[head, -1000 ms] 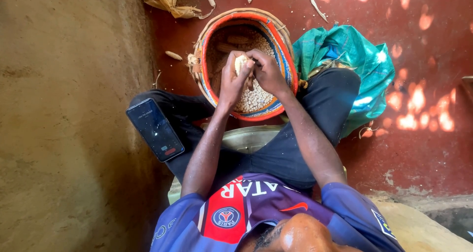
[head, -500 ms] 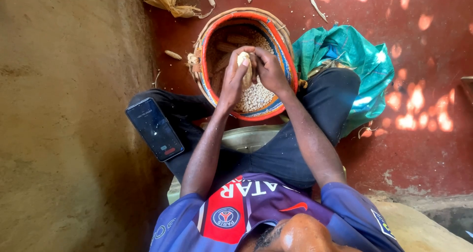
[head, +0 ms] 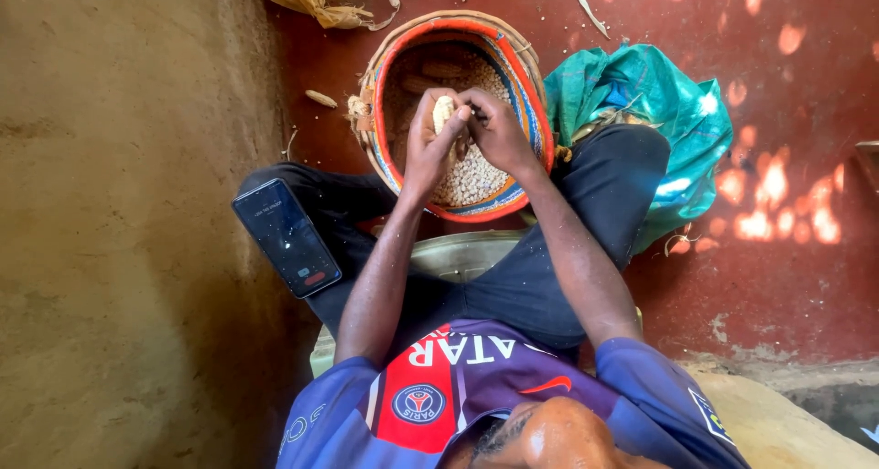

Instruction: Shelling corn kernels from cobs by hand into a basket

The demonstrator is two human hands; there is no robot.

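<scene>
Both my left hand [head: 428,148] and right hand [head: 499,132] grip the corn cob [head: 443,112] over my woven basket [head: 531,103], loose kernels [head: 472,178] heaped inside.

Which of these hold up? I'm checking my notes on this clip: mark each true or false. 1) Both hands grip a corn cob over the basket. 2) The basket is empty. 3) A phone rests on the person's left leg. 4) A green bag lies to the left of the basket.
1) True: left hand and right hand hold the corn cob over the basket.
2) False: it holds loose kernels.
3) True: phone.
4) False: the green bag lies to its right.
</scene>
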